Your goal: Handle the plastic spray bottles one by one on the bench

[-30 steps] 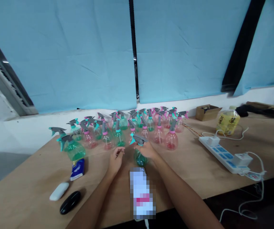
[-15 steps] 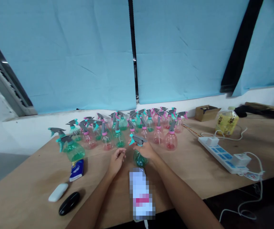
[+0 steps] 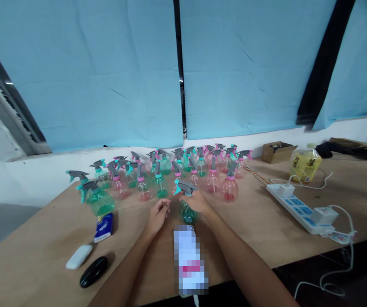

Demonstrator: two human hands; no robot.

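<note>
My right hand (image 3: 196, 202) is wrapped round the neck of a green spray bottle (image 3: 188, 214) with a grey and turquoise trigger head. The bottle stands upright just beyond the phone, its nozzle pointing left. To its left, my left hand (image 3: 158, 214) is held over the table, fingers loosely bent and a little apart, holding nothing that I can see. Beyond both hands stand several more spray bottles, among them a green one (image 3: 161, 186), a pink one (image 3: 144, 189) and another pink one (image 3: 229, 188). A larger green bottle (image 3: 102, 201) is at the left.
A phone with a blurred screen (image 3: 190, 258) lies between my forearms, a cable at its lower end. At left are a blue packet (image 3: 103, 227), a white case (image 3: 79, 256) and a black case (image 3: 94, 272). A power strip (image 3: 298, 209), yellow-labelled jug (image 3: 305, 164) and cardboard box (image 3: 278, 152) are right.
The whole view has shifted very slightly. My right hand keeps its hold on the green spray bottle, and my left hand has barely moved.
</note>
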